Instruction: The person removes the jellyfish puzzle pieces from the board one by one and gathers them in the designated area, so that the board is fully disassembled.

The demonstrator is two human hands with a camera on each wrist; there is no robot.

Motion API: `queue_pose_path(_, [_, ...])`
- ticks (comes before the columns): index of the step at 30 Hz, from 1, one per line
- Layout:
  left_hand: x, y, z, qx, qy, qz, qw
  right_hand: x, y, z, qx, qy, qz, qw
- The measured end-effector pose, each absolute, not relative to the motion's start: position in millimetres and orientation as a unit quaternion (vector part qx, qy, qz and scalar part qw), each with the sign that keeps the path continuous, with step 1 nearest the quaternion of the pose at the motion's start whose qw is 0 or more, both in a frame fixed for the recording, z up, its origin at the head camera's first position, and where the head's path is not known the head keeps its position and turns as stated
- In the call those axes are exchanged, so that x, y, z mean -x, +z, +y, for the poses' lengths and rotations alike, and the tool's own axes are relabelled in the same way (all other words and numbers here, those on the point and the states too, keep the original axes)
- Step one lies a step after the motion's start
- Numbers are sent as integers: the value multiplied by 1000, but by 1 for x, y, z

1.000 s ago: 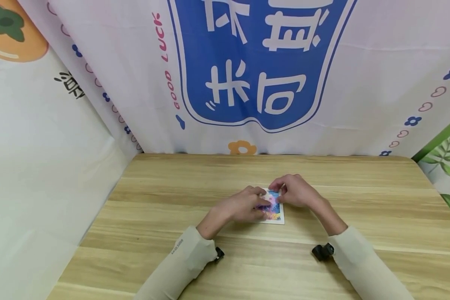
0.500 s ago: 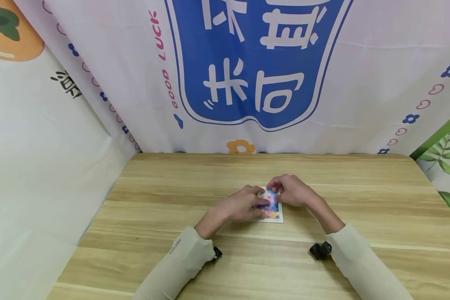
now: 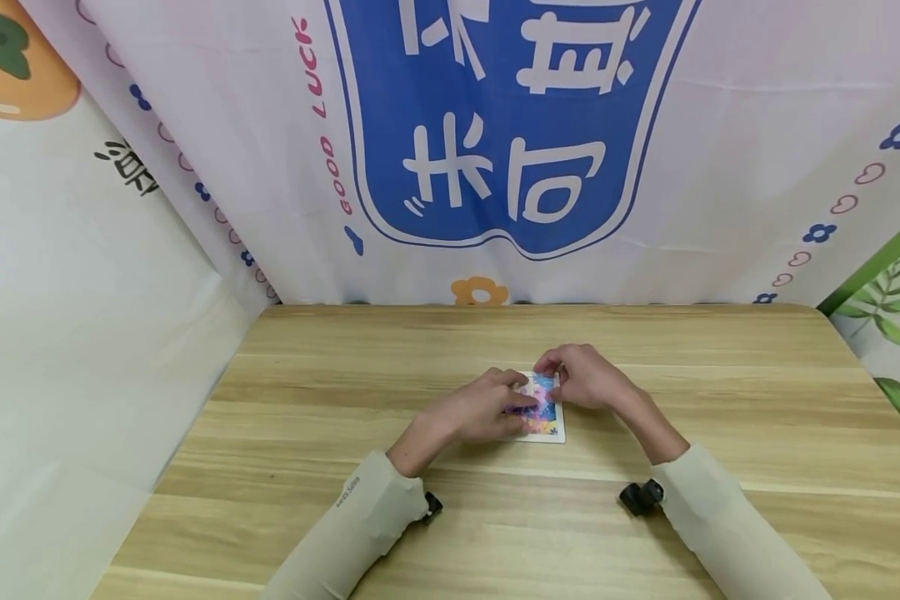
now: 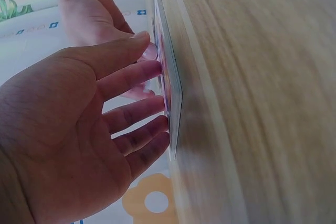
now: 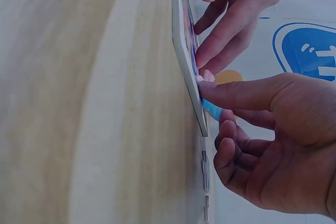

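A small colourful jigsaw puzzle [image 3: 543, 421] in a white frame lies flat on the wooden table [image 3: 450, 533], partly covered by both hands. My left hand [image 3: 487, 408] rests its extended fingertips on the picture's left part; the left wrist view shows these fingers [image 4: 134, 111] reaching the surface, thumb above. My right hand [image 3: 587, 379] is at the puzzle's upper right corner. In the right wrist view its thumb and fingers pinch a blue and pink puzzle piece [image 5: 211, 109], which is lifted at an angle against the board's surface.
Thin flat pieces [image 5: 206, 171] lie on the table beyond the board in the right wrist view. A printed curtain [image 3: 307, 250] hangs along the table's back edge. Small black devices [image 3: 641, 497] sit at both sleeve cuffs.
Both hands keep nearly the same places on the puzzle. The whole head view has shifted slightly, so everything appears a little farther up and left.
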State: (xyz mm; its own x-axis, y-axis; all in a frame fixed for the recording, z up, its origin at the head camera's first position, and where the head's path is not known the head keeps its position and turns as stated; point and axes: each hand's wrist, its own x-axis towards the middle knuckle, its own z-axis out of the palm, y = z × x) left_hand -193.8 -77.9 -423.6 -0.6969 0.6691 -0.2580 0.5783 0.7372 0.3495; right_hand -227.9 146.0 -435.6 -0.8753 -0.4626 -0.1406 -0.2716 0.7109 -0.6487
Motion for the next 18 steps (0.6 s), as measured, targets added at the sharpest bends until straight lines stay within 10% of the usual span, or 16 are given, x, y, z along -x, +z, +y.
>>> queue_pose_path(18, [194,-425,-79,-334,119,915,192,226,-430,154,212,-344,906,127])
